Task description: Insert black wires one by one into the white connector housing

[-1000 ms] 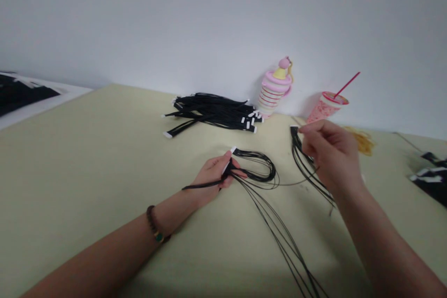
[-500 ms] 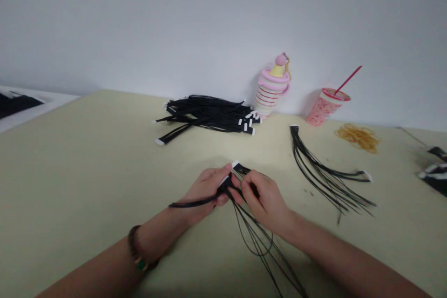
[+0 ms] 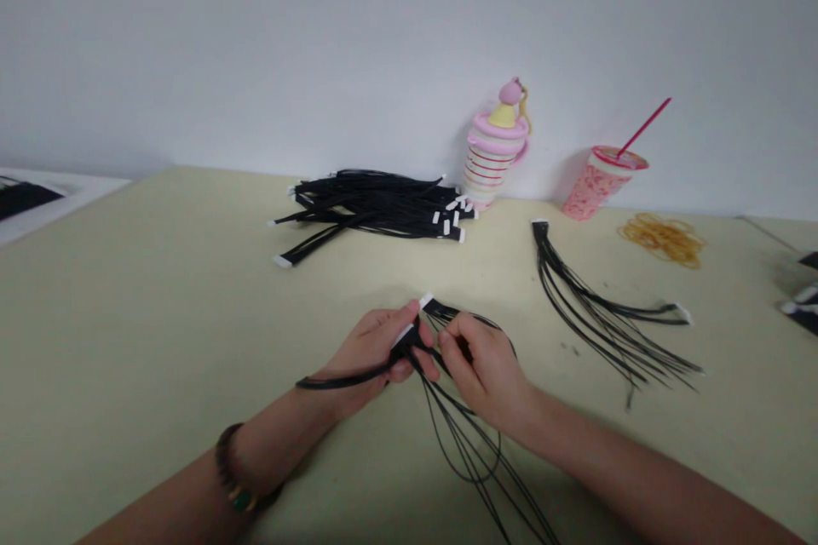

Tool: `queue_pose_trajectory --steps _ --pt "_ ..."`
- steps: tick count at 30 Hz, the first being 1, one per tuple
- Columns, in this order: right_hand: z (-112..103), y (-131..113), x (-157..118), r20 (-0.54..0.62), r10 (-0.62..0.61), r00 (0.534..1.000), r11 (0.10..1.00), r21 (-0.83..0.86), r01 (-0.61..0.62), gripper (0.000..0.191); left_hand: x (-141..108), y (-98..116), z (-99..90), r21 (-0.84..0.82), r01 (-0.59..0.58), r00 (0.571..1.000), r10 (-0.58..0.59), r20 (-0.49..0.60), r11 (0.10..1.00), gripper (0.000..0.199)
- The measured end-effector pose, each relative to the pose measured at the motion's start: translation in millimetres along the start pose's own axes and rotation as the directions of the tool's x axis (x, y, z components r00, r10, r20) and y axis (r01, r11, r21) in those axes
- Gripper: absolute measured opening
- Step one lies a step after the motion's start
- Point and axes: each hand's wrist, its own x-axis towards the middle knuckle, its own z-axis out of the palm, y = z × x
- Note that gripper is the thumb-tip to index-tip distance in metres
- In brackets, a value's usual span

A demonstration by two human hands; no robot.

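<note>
My left hand point(image 3: 371, 353) is closed on a black wire harness point(image 3: 405, 342) with a white connector end, held just above the table. Loose wires hang from it toward the front edge, and one black strand curls back over my left wrist. A second white connector point(image 3: 427, 301) sticks up beyond my left fingertips. Close beside it, my right hand point(image 3: 486, 366) is closed, thumb and forefinger pinched among the black wires of the same bundle. Exactly which strand the right fingers grip is hidden.
Behind my hands lies a pile of black wire harnesses point(image 3: 377, 206). A striped pink cup point(image 3: 489, 166) and a pink tumbler point(image 3: 594, 187) with a straw stand by the wall. Right of them are rubber bands point(image 3: 665, 238) and another harness point(image 3: 575, 294) spread on the table point(image 3: 159, 298).
The view has shifted slightly. Both hands keep their hold on the wire harness, with nearly the same pose; nothing has been let go or picked up.
</note>
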Motion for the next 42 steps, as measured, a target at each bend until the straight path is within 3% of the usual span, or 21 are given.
queue_pose_trajectory --steps 42 --pt "0.8 2.0 0.6 0.048 -0.044 0.998 0.999 0.0 0.044 0.021 0.8 -1.5 -0.9 0.078 -0.023 0.999 0.021 0.029 0.997 0.045"
